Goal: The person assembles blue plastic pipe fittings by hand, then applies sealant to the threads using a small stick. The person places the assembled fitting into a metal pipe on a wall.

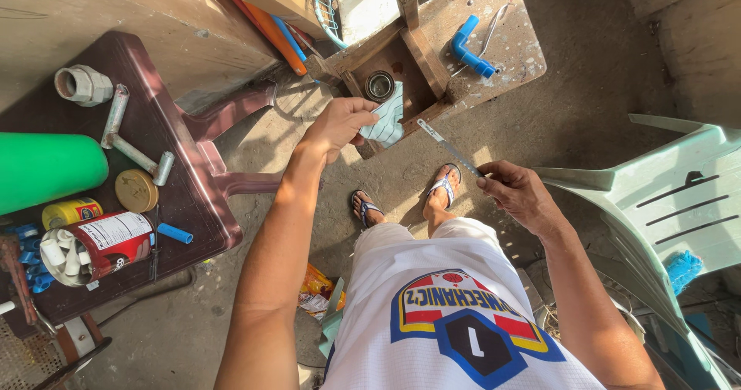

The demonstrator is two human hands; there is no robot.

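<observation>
Your right hand [515, 191] is pinching the near end of a thin metal blade [451, 148], fingers closed on it, and the strip is slanting away over your sandalled feet; your left hand [340, 124] is gripping a folded pale checked cloth [386, 114] a little farther out, so the two hands are working well apart. Below them you are standing on a rough, sunlit concrete floor [587, 89], with a crumpled orange wrapper [316, 286] lying by your left leg. On your left, a dark maroon plastic table [185, 197] is carrying a red can [104, 243] stuffed with white pipe fittings, a small yellow tin [71, 212], a round tan lid [136, 190], a short blue pipe stub [175, 233], a grey pipe tee [135, 147], a grey threaded coupling [82, 85] and a green cylinder [46, 168]. On your right, a pale green plastic chair [671, 197] is leaning in. Just beyond the cloth, a paint-spattered wooden bench [509, 43] is sitting on the floor, holding a blue pipe elbow [469, 48] and a round metal ring [379, 85]. Orange and blue pipes [278, 39] are lying against the wall behind it.
</observation>
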